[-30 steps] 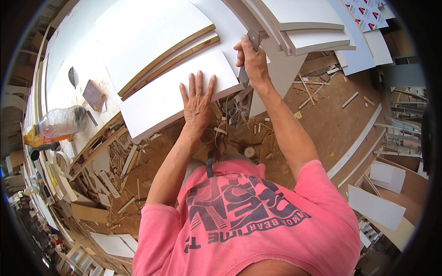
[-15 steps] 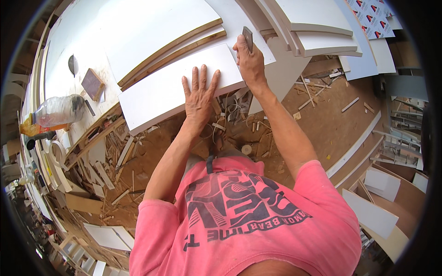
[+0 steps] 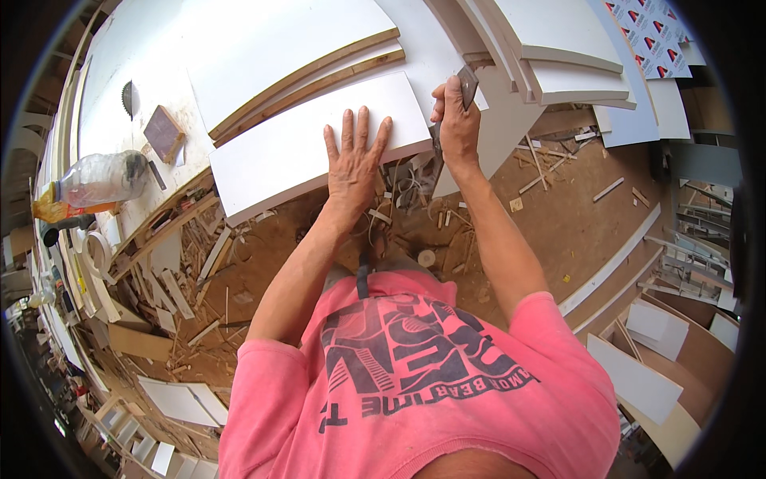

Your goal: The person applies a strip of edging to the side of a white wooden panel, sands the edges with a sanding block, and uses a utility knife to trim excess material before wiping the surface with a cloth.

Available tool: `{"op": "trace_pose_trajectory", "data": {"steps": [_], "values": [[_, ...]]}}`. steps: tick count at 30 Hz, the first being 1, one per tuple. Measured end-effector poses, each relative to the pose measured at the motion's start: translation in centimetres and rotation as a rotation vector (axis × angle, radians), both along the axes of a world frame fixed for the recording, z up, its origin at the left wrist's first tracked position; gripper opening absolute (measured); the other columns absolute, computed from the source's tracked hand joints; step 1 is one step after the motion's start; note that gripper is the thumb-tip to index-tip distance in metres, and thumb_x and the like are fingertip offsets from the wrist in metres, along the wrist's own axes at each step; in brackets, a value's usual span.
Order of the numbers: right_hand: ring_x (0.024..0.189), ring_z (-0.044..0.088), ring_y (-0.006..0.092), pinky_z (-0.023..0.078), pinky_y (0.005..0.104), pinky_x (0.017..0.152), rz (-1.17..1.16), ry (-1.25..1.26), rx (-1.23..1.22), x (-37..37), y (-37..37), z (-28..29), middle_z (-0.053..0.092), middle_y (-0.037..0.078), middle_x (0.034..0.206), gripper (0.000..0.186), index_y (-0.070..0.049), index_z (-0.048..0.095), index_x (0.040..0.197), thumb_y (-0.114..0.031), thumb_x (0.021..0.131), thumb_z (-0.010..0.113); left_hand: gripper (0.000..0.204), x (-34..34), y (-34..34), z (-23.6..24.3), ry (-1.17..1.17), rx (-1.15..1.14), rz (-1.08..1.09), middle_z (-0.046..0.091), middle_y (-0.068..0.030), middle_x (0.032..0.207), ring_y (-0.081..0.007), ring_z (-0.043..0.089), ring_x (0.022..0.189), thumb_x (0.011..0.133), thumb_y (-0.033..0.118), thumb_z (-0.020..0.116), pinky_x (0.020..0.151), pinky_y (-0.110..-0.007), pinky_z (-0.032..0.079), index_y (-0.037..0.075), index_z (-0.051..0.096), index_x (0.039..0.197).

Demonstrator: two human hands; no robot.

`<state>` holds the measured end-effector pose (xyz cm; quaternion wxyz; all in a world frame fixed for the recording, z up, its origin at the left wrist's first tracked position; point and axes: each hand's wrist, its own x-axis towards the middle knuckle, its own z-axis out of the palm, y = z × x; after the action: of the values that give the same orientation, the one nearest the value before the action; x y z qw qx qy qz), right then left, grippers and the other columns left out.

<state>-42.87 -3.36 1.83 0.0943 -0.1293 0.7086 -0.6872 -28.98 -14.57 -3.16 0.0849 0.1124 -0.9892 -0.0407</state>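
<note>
White board [image 3: 279,152], under left hand [image 3: 353,169], beside right hand [image 3: 460,132]

1. Shirt [image 3: 463,427]: pink, short sleeves [image 3: 267,383], curved neckline.
2. Print [image 3: 419,347]: large dark grey lettering with striped, wavy shapes.
3. Strap [image 3: 363,282]: dark, narrow, at the waist.
4. Pants [image 3: 401,265]: greyish, mostly hidden.

White board [image 3: 279,152]: smooth face with a light sheen
2 panels [image 3: 279,56]: smooth faces, bare wood-like edges
Hand tool [image 3: 467,84]: metal-looking, dull
Toothed disc [image 3: 128,100]: metal-looking, matt
Bottle [image 3: 104,180]: clear plastic, glossy
Shirt [image 3: 550,383]: soft matt cloth
Scraps [image 3: 175,291]: rough wood strips
Floor [image 3: 590,172]: matt, dusty-looking
</note>
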Motion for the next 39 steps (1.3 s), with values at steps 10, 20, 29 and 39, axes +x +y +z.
{"op": "trace_pose_trajectory", "data": {"steps": [10, 20, 29, 39], "values": [[0.068, 0.052, 0.0131, 0.044, 0.0296, 0.071, -0.118, 0.081, 0.007, -0.1, 2.1, 0.4, 0.053, 0.001, 0.073, 0.051, -0.004, 0.061, 0.093, -0.048, 0.103, 0.036, 0.09, 0.1, -0.8, 0.1, -0.085, -0.007, -0.027, 0.016, -0.0197, 0.157, -0.0393, 0.012, 0.146, 0.076, -0.001, 0.057, 0.116, -0.06, 0.007, 0.022, 0.017, 0.153], [0.068, 0.043, 0.0052, 0.039, 0.0206, 0.062, 0.292, -0.194, 0.162, 2.6, 1.1, 4.9, 0.041, -0.005, 0.077, 0.045, -0.004, 0.055, 0.111, -0.047, 0.097, 0.053, 0.05, 8.2, -5.9, 3.9, 0.307, 0.469, 0.153, 0.046, -0.0173, 0.139, -0.0342, 0.039, 0.133, 0.085, 0.026, 0.069, 0.111, -0.046, 0.032, 0.015, 0.054, 0.132], [0.066, 0.04, 0.0023, 0.036, 0.0198, 0.058, 0.379, -0.052, -0.041, 10.1, -7.9, 8.2, 0.041, -0.006, 0.077, 0.035, -0.007, 0.056, 0.114, -0.033, 0.092, 0.066, 0.029, 17.3, -20.1, 6.2, 0.239, 0.474, 0.229, 0.059, -0.0137, 0.122, -0.0301, 0.054, 0.116, 0.091, 0.018, 0.058, 0.098, -0.039, 0.045, 0.008, 0.064, 0.117], [0.076, 0.057, 0.01, 0.05, 0.0258, 0.074, 0.419, -0.014, -0.158, 21.4, -21.0, 7.4, 0.055, 0.001, 0.082, 0.046, 0.001, 0.053, 0.124, -0.038, 0.104, 0.038, 0.023, 12.3, -27.1, 3.5, 0.045, 0.167, -0.41, 0.056, -0.0012, 0.125, -0.0224, 0.046, 0.125, 0.086, 0.023, 0.059, 0.105, -0.036, 0.038, 0.019, 0.068, 0.107]]}}
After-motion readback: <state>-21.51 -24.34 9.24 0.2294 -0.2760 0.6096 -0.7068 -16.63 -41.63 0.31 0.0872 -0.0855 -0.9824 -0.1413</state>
